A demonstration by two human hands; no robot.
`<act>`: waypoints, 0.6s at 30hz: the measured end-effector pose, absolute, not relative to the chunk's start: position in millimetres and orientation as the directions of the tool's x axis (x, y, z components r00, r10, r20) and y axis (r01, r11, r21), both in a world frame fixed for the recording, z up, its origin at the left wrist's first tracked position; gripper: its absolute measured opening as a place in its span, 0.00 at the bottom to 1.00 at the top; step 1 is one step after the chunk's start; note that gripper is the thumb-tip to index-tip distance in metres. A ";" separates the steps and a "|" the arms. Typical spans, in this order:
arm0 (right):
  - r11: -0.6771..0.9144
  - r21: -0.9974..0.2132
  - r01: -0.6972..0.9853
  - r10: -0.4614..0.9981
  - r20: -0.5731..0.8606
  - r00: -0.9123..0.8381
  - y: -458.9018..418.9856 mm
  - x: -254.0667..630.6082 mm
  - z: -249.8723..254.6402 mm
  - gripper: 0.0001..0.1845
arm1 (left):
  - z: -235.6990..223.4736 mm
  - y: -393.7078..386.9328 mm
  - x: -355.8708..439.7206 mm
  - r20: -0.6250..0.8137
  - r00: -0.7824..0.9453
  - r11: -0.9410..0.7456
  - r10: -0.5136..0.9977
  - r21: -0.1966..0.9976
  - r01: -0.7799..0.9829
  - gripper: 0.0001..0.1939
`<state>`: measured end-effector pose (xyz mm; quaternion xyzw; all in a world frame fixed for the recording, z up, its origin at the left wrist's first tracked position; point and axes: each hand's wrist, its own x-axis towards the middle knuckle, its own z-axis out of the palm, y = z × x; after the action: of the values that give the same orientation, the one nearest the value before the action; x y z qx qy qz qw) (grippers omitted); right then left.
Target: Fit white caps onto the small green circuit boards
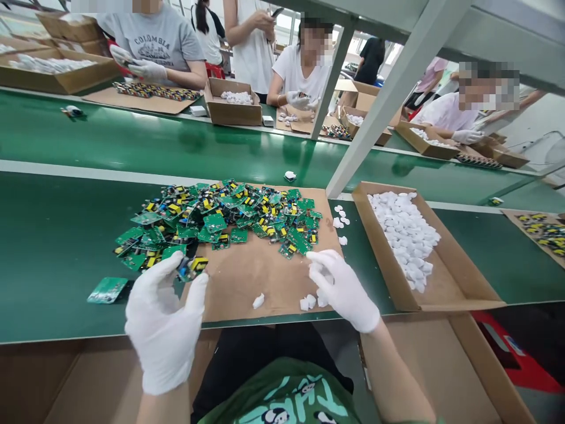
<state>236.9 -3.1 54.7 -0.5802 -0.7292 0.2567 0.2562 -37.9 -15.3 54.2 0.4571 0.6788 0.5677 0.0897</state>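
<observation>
Boards (260,215) lie heaped on a flat sheet of brown cardboard (247,280), green faces and yellow parts at all angles, the left of the pile spilling onto the green desk (53,253). On my feed the white-gloved left hand (163,324) is at the near left of that heap, its grip clamped on a circuit board (193,268); I see the board pinched between thumb and fingers, a yellow block at its right end. The right hand (344,291), gloved too, is over the right part of the sheet, fingertips at the near edge of the heap. Thumb and forefinger curve toward each other, but I cannot tell whether that grip is together or has anything in it. Just beside it I have a few white pieces (308,302) on the cardboard, and one white lump (258,301) alone farther left. Small white bits (341,222) are scattered on the desk past the sheet's right edge. Right of these I find an open cardboard box (463,288) partly filled with similar white parts. A lone board (108,290) rests left of the left hand. Beyond the green lane (154,138), a co-worker in a grey shirt (156,38) sits behind more boards in rows (154,91).
</observation>
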 end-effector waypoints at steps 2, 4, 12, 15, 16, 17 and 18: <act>0.143 -0.909 0.391 0.975 0.063 -0.212 -12.0 233.0 62.3 0.16 | 61.5 -32.3 -32.8 0.308 -0.587 -0.164 0.749 0.944 0.286 0.20; 0.092 -0.993 0.069 0.964 0.072 -0.255 -21.1 227.5 66.1 0.17 | 63.0 -45.6 -26.4 0.211 -0.569 -0.191 0.795 0.977 0.096 0.19; 0.224 -0.974 -0.016 0.959 0.224 -0.174 -35.2 207.3 58.3 0.09 | 41.2 -70.8 13.2 -0.072 -0.203 -0.009 0.976 0.929 -0.371 0.15; 0.254 -0.967 0.006 0.959 0.251 -0.134 -39.3 208.4 54.9 0.09 | 36.8 -72.6 24.9 -0.089 -0.067 0.046 0.994 0.877 -0.479 0.16; 0.257 -0.966 0.007 0.961 0.254 -0.111 -41.1 208.8 53.8 0.10 | 36.0 -72.6 27.7 -0.090 -0.030 0.062 0.995 0.856 -0.514 0.16; 0.263 -0.965 0.003 0.961 0.262 -0.084 -42.9 208.8 53.0 0.10 | 35.5 -72.5 29.9 -0.093 0.003 0.079 0.996 0.834 -0.545 0.17; 0.265 -0.964 -0.004 0.962 0.265 -0.066 -44.7 208.4 53.0 0.10 | 35.1 -72.2 31.5 -0.096 0.029 0.095 0.995 0.816 -0.570 0.18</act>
<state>208.4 -44.7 53.0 -0.4130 -0.5798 0.4436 0.5445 31.5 -72.2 35.1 0.3015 0.3521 0.6011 0.6510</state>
